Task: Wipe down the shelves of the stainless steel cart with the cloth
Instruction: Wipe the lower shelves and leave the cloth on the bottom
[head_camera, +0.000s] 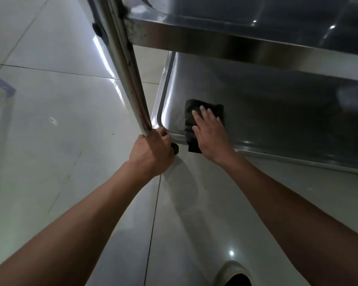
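Cloth (191,118): dark, folded, flat under right hand (210,131), whose fingers lie straight, pressing.
Left hand (153,153): wrapped round cart post (128,79).
Hidden: cloth's middle, beneath palm.

You've open lower shelf (277,112) surface from 1 to 3 o'clock of the cloth (194,120). Upper shelf (236,40) overhangs at 12, limiting headroom. Upright post (130,79) w/ your left hand (153,153) blocks 9 o'clock; raised rim (163,96) bounds that side.

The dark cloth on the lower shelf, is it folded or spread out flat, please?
Folded: the dark cloth forms a compact thick pad under the right hand, one end hanging over the steel shelf's front rim.
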Action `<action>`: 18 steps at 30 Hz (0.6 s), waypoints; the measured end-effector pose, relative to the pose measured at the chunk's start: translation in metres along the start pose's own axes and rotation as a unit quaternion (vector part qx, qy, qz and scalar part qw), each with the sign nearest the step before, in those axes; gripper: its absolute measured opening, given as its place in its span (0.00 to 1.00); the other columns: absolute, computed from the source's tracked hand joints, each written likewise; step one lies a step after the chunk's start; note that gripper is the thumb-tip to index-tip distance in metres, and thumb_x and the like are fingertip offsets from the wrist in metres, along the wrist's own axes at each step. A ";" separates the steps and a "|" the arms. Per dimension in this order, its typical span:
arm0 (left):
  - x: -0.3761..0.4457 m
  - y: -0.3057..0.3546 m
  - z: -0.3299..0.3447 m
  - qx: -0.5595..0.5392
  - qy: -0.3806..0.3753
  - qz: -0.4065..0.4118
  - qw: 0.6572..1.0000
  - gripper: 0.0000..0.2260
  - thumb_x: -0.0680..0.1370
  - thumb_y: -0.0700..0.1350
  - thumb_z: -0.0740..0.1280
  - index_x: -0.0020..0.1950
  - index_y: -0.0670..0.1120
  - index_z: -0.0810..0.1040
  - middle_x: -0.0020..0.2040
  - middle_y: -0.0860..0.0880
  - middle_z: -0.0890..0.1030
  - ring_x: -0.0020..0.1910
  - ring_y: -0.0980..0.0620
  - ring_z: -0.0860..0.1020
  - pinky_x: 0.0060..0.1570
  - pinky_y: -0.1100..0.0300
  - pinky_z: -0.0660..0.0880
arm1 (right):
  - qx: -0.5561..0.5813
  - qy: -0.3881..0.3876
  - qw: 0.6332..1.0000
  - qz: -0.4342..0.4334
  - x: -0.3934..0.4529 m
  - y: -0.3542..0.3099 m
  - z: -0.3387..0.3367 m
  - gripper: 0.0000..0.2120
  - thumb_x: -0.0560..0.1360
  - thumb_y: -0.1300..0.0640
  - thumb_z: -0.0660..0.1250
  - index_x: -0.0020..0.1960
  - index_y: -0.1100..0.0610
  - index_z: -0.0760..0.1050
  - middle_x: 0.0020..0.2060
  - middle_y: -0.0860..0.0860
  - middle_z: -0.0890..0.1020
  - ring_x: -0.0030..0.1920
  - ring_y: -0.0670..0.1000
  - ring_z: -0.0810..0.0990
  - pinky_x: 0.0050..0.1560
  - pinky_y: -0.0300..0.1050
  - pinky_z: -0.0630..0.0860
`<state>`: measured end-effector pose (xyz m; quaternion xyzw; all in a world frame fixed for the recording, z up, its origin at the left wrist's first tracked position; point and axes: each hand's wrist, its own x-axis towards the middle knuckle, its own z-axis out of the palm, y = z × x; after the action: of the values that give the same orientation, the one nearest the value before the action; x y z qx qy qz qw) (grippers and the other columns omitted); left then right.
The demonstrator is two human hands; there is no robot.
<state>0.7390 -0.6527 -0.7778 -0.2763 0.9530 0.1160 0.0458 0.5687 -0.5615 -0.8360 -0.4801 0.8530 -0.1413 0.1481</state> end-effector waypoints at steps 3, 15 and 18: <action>0.001 -0.001 0.004 0.011 0.011 0.008 1.000 0.15 0.80 0.50 0.60 0.58 0.44 0.81 0.57 0.47 0.78 0.47 0.45 0.80 0.48 0.52 0.81 | -0.039 -0.012 0.999 0.002 0.010 -0.006 0.007 0.25 0.86 0.49 0.47 0.82 0.50 0.48 0.82 0.51 0.45 0.81 0.52 0.41 0.80 0.55 0.42; 0.002 -0.009 0.024 -0.023 0.032 -0.005 0.999 0.14 0.79 0.45 0.61 0.61 0.45 0.81 0.56 0.49 0.78 0.46 0.46 0.80 0.44 0.55 0.80 | -0.079 -0.051 0.994 -0.051 0.074 -0.047 0.023 0.26 0.85 0.48 0.45 0.81 0.41 0.42 0.81 0.50 0.38 0.80 0.53 0.36 0.79 0.56 0.37; 0.000 -0.009 0.025 -0.021 0.036 0.000 0.999 0.14 0.80 0.45 0.63 0.63 0.44 0.80 0.59 0.48 0.79 0.47 0.44 0.82 0.44 0.51 0.82 | -0.098 -0.042 0.992 -0.066 0.067 -0.040 0.023 0.26 0.85 0.48 0.45 0.81 0.43 0.42 0.81 0.51 0.39 0.80 0.53 0.37 0.79 0.56 0.40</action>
<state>0.7446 -0.6538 -0.8042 -0.2811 0.9514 0.1258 0.0058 0.5759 -0.6416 -0.8494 -0.5532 0.8221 -0.0457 0.1266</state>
